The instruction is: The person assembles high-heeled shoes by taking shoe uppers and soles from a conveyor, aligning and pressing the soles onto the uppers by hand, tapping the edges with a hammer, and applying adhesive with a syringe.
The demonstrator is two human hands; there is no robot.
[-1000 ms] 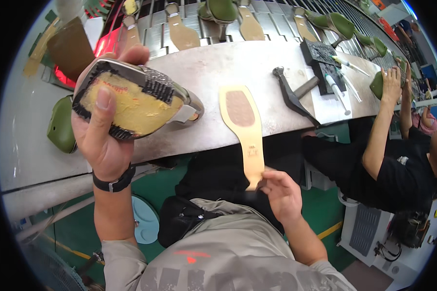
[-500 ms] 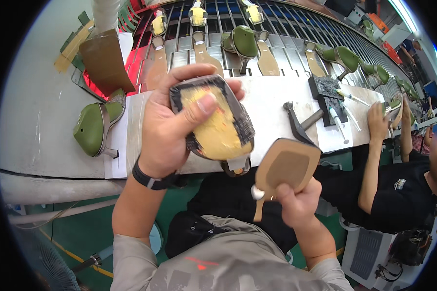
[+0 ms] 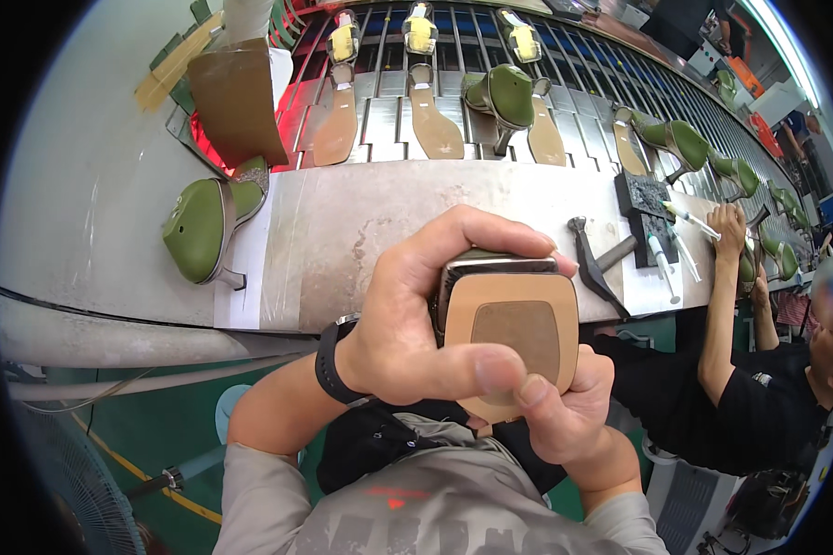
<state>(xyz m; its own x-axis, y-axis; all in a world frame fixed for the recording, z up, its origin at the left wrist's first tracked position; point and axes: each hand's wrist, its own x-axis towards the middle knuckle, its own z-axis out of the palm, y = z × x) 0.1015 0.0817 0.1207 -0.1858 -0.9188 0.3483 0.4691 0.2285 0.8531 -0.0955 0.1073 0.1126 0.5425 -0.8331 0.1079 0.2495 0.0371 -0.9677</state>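
Note:
My left hand (image 3: 407,319) is closed around a shoe (image 3: 504,263), its fingers over the far edge and its thumb lying on a tan shoe sole (image 3: 518,324). The sole has a darker square patch and is held over the shoe's bottom, hiding most of it. From the near right side, my right hand (image 3: 569,407) grips the sole, thumb on its face close to the left thumb. Whether sole and shoe touch all round cannot be seen. Beyond my hands lies a hammer (image 3: 590,268) on the worn white bench top (image 3: 342,199).
A green heeled shoe (image 3: 194,231) rests at the bench's left. Tan soles (image 3: 335,129) and several shoes sit on the roller conveyor (image 3: 389,111) behind. Syringes (image 3: 662,264) lean by a black block (image 3: 643,208). A co-worker's hand (image 3: 727,227) handles a shoe at right.
The sole in my right hand has moved up and left onto the shoe's bottom, covering its yellow area. My left hand has come lower and to the right, its thumb now on the sole.

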